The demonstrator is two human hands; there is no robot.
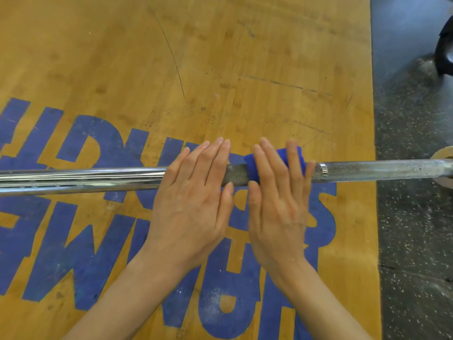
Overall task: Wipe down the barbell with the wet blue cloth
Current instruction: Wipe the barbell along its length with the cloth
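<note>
A steel barbell (367, 171) lies level across the view, smooth and shiny on the left, knurled on the right. A small blue cloth (251, 168) is draped over the knurled part near the middle. My right hand (277, 207) lies over the cloth with fingers stretched out, pressing it onto the bar, thumb at the near side. My left hand (193, 200) rests flat on the bare bar just left of the cloth, fingers straight and pointing away from me. Most of the cloth is hidden under my right fingers.
The bar hangs over a wooden lifting platform (220, 57) painted with large blue letters. Speckled black rubber floor (414, 217) borders it on the right. A tan round object (441, 154) sits by the bar's right end, and a dark object (445, 52) is at the upper right edge.
</note>
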